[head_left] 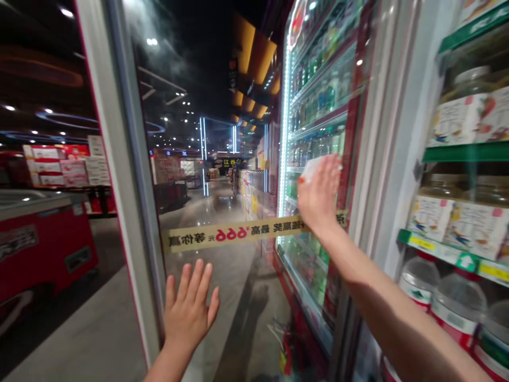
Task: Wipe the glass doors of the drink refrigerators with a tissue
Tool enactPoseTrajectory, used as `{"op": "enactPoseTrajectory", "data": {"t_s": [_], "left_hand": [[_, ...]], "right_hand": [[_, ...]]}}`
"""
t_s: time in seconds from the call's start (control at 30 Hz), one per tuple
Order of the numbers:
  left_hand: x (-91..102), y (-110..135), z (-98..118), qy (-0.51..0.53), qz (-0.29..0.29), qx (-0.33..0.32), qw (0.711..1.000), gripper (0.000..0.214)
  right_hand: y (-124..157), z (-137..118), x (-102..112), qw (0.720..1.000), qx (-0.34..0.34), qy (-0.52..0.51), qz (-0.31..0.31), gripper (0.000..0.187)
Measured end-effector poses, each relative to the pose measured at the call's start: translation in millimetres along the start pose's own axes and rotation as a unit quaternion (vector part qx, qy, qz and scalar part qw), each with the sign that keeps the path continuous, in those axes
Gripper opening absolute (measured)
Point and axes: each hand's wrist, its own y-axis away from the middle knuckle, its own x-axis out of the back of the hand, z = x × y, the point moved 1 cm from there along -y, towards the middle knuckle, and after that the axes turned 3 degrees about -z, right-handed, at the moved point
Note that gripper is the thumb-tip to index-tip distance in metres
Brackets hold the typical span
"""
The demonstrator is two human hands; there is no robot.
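Note:
A glass door (222,297) with a grey frame stands open in front of me. My left hand (190,310) is at the lower left of the pane, palm toward the glass, fingers stretched and slightly spread, with nothing in it. Higher up, my right hand (320,196) presses a white cloth (312,168) toward the glass; part of the cloth is hidden under the fingers, and an orange spot shows at its edge. Across the pane, just below the right hand, runs a yellowish strip (234,234) with mirrored lettering.
Shelves at the right hold labelled jars (457,122) and, lower down, large clear bottles (457,302). Through the glass, a lit drinks cooler (318,101) is visible. A red chest unit (47,249) and stacked boxes (59,164) stand at the left.

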Motion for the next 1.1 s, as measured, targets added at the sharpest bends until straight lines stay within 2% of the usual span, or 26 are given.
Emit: {"op": "enactPoseTrajectory", "data": {"t_s": [0.03, 0.07, 0.1, 0.13, 0.17, 0.2, 0.23, 0.27, 0.3, 0.33, 0.4, 0.43, 0.47, 0.53, 0.57, 0.6, 0.67, 0.7, 0.77, 0.83, 0.9, 0.93, 0.97, 1.0, 1.03, 1.1], "left_hand": [[-0.6, 0.2, -0.2, -0.002, 0.001, 0.0, 1.0, 0.074], [-0.9, 0.2, -0.1, -0.002, 0.001, 0.002, 1.0, 0.074], [-1.2, 0.0, 0.1, -0.002, -0.002, 0.003, 1.0, 0.074], [-1.2, -0.2, 0.3, -0.002, -0.004, 0.005, 1.0, 0.074], [-1.1, -0.3, 0.4, -0.003, -0.006, 0.006, 1.0, 0.074], [-0.9, -0.1, 0.3, -0.008, -0.007, 0.008, 1.0, 0.074], [-0.7, 0.4, 0.1, -0.015, -0.009, 0.01, 1.0, 0.075], [-0.7, 1.1, -0.2, -0.024, -0.013, 0.011, 1.0, 0.076], [-0.9, 2.1, -0.5, -0.032, -0.02, 0.009, 0.999, 0.078], [-1.3, 3.0, -0.9, -0.037, -0.028, 0.006, 0.999, 0.079], [-2.2, 4.6, -2.0, -0.036, -0.036, -0.002, 0.999, 0.079], [-2.6, 5.0, -2.7, -0.032, -0.033, 0.0, 0.999, 0.078], [-3.0, 5.3, -3.6, -0.026, -0.026, 0.006, 0.999, 0.076], [-4.5, 5.2, -5.3, -0.01, -0.009, 0.01, 1.0, 0.072], [-5.4, 4.9, -5.9, -0.003, -0.004, 0.006, 1.0, 0.071], [-6.1, 4.7, -6.5, -0.001, -0.003, 0.0, 1.0, 0.071], [-6.1, 5.0, -7.5, -0.01, -0.006, -0.008, 1.0, 0.071], [-5.8, 6.0, -7.7, -0.017, -0.009, -0.006, 1.0, 0.071], [-6.0, 10.0, -6.9, -0.02, -0.014, 0.007, 1.0, 0.071], [-8.3, 16.1, -3.2, -0.005, -0.01, 0.013, 1.0, 0.071], [-12.4, 22.2, 1.6, 0.009, -0.004, 0.018, 1.0, 0.072], [-14.8, 24.5, 3.2, 0.014, 0.0, 0.02, 1.0, 0.073], [-17.2, 26.1, 3.9, 0.015, 0.004, 0.021, 1.0, 0.073], [-19.2, 26.7, 3.8, 0.015, 0.007, 0.019, 1.0, 0.073], [-20.6, 26.6, 3.5, 0.012, 0.008, 0.014, 1.0, 0.074], [-21.1, 25.2, 3.4, 0.006, 0.004, 0.004, 1.0, 0.075]], "right_hand": [[-8.9, 2.4, -0.8, 0.999, -0.047, 0.0, 0.022, 0.077], [-9.4, -1.8, -2.6, 0.999, -0.035, -0.009, 0.023, 0.077], [-2.2, -11.8, -4.9, 0.999, 0.033, -0.024, 0.006, 0.077], [10.4, -26.1, -7.5, 0.988, 0.143, -0.045, -0.028, 0.076], [24.9, -42.9, -9.8, 0.957, 0.273, -0.068, -0.066, 0.076], [37.0, -60.2, -11.4, 0.91, 0.393, -0.091, -0.099, 0.074], [43.0, -76.5, -12.0, 0.862, 0.481, -0.109, -0.117, 0.071], [40.7, -90.9, -12.2, 0.832, 0.528, -0.12, -0.12, 0.068], [30.3, -103.7, -12.5, 0.828, 0.535, -0.124, -0.113, 0.067], [13.9, -115.9, -13.5, 0.848, 0.506, -0.123, -0.098, 0.067], [-22.4, -142.7, -17.7, 0.923, 0.363, -0.115, -0.058, 0.072], [-34.1, -159.0, -20.4, 0.95, 0.288, -0.113, -0.039, 0.075], [-37.9, -176.7, -23.4, 0.962, 0.247, -0.114, -0.024, 0.077], [-22.1, -207.0, -30.8, 0.955, 0.274, -0.116, -0.014, 0.078], [-6.8, -214.5, -34.7, 0.927, 0.357, -0.114, -0.022, 0.075], [7.9, -213.2, -38.1, 0.905, 0.411, -0.105, -0.038, 0.071], [22.1, -184.6, -38.6, 0.863, 0.493, -0.091, -0.057, 0.069], [17.4, -159.5, -35.7, 0.871, 0.481, -0.077, -0.066, 0.07], [-10.8, -98.8, -26.0, 0.93, 0.36, -0.045, -0.059, 0.072], [-39.4, -42.9, -13.6, 0.989, 0.147, -0.013, -0.016, 0.072], [-39.3, -13.1, -2.6, 0.999, -0.038, 0.013, 0.036, 0.073], [-25.8, -11.3, -0.7, 0.995, -0.077, 0.021, 0.053, 0.073], [-5.3, -17.0, -2.8, 0.996, -0.068, 0.031, 0.054, 0.073], [19.6, -27.8, -8.8, 0.999, 0.008, 0.034, 0.034, 0.074], [46.5, -39.3, -16.7, 0.992, 0.122, 0.032, 0.009, 0.076], [96.7, -47.1, -28.9, 0.94, 0.34, 0.02, -0.034, 0.072]]}}
